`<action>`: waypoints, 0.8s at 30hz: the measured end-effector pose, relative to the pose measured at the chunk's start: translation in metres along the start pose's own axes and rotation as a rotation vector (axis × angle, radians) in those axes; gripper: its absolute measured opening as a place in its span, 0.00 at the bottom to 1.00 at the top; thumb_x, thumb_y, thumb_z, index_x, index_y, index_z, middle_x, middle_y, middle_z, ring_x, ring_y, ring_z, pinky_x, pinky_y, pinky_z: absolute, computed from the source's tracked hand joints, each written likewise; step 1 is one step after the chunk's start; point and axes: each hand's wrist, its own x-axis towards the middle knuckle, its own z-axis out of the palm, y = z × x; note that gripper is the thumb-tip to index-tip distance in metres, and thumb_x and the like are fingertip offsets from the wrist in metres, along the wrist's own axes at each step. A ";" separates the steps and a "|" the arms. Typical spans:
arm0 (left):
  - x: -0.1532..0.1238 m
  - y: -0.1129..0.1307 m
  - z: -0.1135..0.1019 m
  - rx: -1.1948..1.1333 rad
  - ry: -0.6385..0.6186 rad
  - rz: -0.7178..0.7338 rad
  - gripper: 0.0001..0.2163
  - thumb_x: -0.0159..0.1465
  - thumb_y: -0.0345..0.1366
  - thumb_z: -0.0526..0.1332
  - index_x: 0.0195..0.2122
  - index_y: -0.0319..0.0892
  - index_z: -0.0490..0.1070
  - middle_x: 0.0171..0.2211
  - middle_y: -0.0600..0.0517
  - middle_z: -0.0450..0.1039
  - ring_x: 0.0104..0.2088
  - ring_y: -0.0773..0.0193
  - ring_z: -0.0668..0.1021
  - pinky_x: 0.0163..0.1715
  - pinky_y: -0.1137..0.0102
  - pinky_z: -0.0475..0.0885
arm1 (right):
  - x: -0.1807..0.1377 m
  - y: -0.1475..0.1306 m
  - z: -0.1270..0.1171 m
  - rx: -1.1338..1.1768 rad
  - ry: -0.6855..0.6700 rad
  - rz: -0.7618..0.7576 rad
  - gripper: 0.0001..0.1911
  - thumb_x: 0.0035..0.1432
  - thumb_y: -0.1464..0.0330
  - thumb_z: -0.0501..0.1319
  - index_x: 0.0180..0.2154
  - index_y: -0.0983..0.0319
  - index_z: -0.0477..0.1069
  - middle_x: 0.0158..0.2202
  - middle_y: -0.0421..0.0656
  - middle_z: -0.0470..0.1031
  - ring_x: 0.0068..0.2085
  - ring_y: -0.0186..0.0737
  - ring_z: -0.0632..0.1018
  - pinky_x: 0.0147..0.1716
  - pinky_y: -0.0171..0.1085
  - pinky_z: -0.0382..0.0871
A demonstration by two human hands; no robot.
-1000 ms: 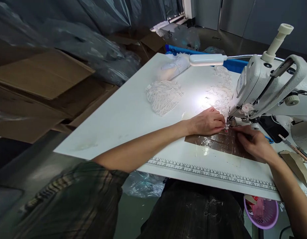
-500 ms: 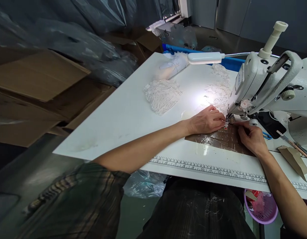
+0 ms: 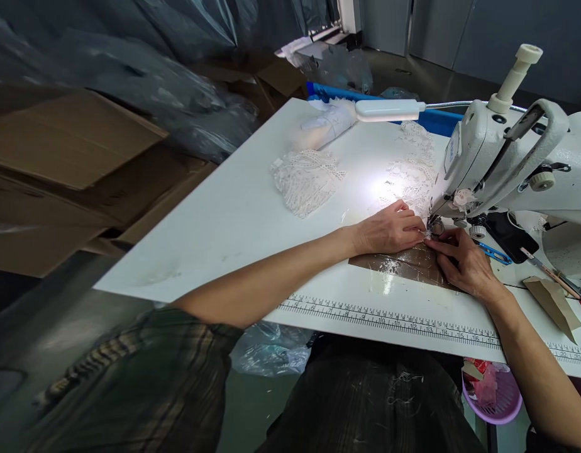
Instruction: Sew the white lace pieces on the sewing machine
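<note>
My left hand [image 3: 390, 230] is curled down on the brown plate [image 3: 397, 267], its fingertips holding a small white lace piece [image 3: 428, 234] close to the presser foot [image 3: 433, 224] of a white sewing machine [image 3: 470, 157]. From the other side, the thumb and forefinger of my right hand [image 3: 466, 263] pinch the same piece, just below the foot. Most of the piece is hidden by my fingers. White lace [image 3: 413, 170] lies under the light behind the needle, and a bundle of lace [image 3: 309, 181] rests further left.
A wrapped roll [image 3: 326, 128] sits at the back under the lamp [image 3: 389, 110]. Right of my hands are a blue tool [image 3: 495, 253], a black phone [image 3: 512, 234] and a folded brown card [image 3: 552, 307]. A purple basket [image 3: 500, 409] stands below; cardboard boxes [image 3: 73, 138] are at left.
My right hand has moved left, bringing its fingertips to the lace piece and uncovering more of the blue tool. My left hand has hardly moved.
</note>
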 end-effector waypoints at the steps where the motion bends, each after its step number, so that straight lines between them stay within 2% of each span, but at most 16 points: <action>1: 0.000 0.000 0.000 -0.001 0.002 0.006 0.13 0.74 0.32 0.51 0.35 0.43 0.74 0.41 0.51 0.80 0.36 0.67 0.77 0.39 0.66 0.65 | 0.000 0.000 0.000 0.000 -0.002 0.001 0.20 0.62 0.68 0.54 0.51 0.54 0.78 0.46 0.49 0.73 0.40 0.43 0.74 0.39 0.45 0.76; 7: -0.001 -0.002 0.003 -0.015 -0.001 0.007 0.13 0.74 0.33 0.51 0.38 0.44 0.75 0.40 0.52 0.80 0.35 0.66 0.76 0.38 0.65 0.64 | 0.001 -0.005 -0.003 0.047 -0.015 0.031 0.19 0.62 0.68 0.54 0.51 0.54 0.78 0.47 0.49 0.73 0.43 0.44 0.75 0.43 0.46 0.75; 11: 0.000 -0.002 0.001 -0.032 -0.050 -0.021 0.13 0.74 0.34 0.51 0.39 0.45 0.75 0.40 0.52 0.80 0.36 0.66 0.76 0.39 0.63 0.64 | 0.002 -0.005 -0.006 0.166 -0.023 0.148 0.19 0.62 0.67 0.54 0.51 0.54 0.78 0.46 0.48 0.75 0.43 0.44 0.77 0.45 0.46 0.75; 15: 0.000 -0.001 0.000 -0.005 -0.008 0.008 0.14 0.75 0.34 0.51 0.37 0.44 0.74 0.39 0.53 0.80 0.34 0.68 0.76 0.41 0.64 0.65 | 0.002 -0.002 -0.006 0.232 0.008 0.259 0.20 0.61 0.68 0.53 0.51 0.56 0.77 0.43 0.48 0.78 0.42 0.44 0.78 0.45 0.47 0.74; 20: 0.000 0.001 -0.001 0.063 0.035 0.019 0.14 0.74 0.32 0.51 0.34 0.42 0.73 0.41 0.50 0.79 0.34 0.68 0.76 0.40 0.65 0.66 | 0.002 -0.001 -0.005 0.164 0.039 0.194 0.19 0.62 0.67 0.53 0.50 0.58 0.77 0.42 0.48 0.78 0.42 0.46 0.78 0.45 0.48 0.75; 24: -0.001 0.003 -0.001 0.114 0.099 0.027 0.11 0.74 0.32 0.53 0.37 0.42 0.73 0.39 0.50 0.78 0.34 0.67 0.75 0.40 0.65 0.66 | 0.002 -0.001 -0.003 0.109 0.043 0.160 0.19 0.63 0.67 0.54 0.51 0.57 0.77 0.43 0.49 0.78 0.42 0.45 0.78 0.45 0.48 0.75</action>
